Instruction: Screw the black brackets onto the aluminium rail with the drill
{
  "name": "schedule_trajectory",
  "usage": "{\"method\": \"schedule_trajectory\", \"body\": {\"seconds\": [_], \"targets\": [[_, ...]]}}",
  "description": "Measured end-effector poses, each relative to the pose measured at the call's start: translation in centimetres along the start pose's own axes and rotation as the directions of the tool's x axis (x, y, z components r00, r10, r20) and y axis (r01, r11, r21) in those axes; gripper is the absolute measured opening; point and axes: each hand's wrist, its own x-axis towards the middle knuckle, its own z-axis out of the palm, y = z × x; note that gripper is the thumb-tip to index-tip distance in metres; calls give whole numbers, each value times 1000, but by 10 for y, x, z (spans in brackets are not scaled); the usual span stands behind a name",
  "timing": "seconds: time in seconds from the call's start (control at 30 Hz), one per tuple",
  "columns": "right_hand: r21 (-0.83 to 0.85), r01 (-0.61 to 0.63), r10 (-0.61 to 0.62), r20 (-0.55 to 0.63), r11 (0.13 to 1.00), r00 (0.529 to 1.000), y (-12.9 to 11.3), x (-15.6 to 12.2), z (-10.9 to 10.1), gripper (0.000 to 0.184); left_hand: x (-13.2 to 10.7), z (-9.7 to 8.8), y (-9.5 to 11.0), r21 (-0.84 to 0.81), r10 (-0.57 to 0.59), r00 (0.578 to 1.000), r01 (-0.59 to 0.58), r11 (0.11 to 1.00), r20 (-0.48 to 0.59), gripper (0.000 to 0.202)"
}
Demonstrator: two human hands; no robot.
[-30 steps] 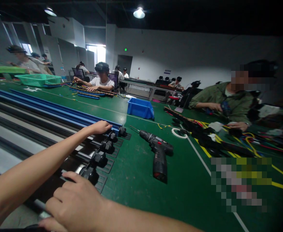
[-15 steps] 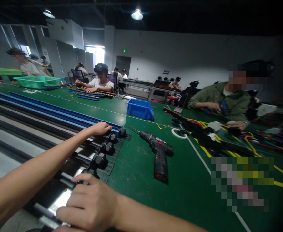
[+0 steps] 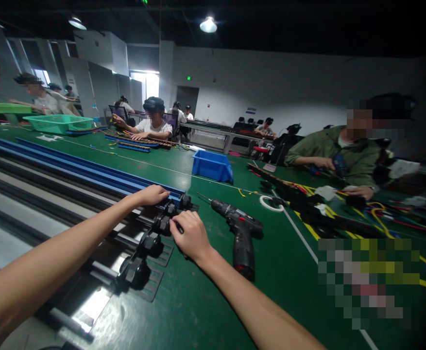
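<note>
My left hand [image 3: 154,195] lies loosely curled over the end of the long blue channel-shaped rails [image 3: 89,168]; whether it grips them I can't tell. My right hand [image 3: 193,234], at its 4 o'clock, is bent narrow beside the black hexagonal end fittings [image 3: 150,242], its hold hidden. From there, a black pistol-shaped cordless drill [image 3: 242,231] lies at 3 o'clock, an open blue plastic bin [image 3: 207,170] at 1.

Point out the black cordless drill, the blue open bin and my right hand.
Black cordless drill [image 3: 242,239]: head view, on the handle.
Blue open bin [image 3: 209,170]: head view, on the outer near wall.
Right hand [image 3: 192,236]: head view, on the back of the hand.
</note>
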Motion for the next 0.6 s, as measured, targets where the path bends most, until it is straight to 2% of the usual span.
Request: {"method": "schedule_trajectory", "body": {"seconds": [0.23,0.6], "targets": [[-122,-94,98,28,988,995,12,-2,6,12,-1,-3,3,12,-17,1000,16,1000,22,52],[-173,-150,162,56,973,985,12,-3,8,10,-2,-3,4,16,-28,999,27,999,21,51]]}}
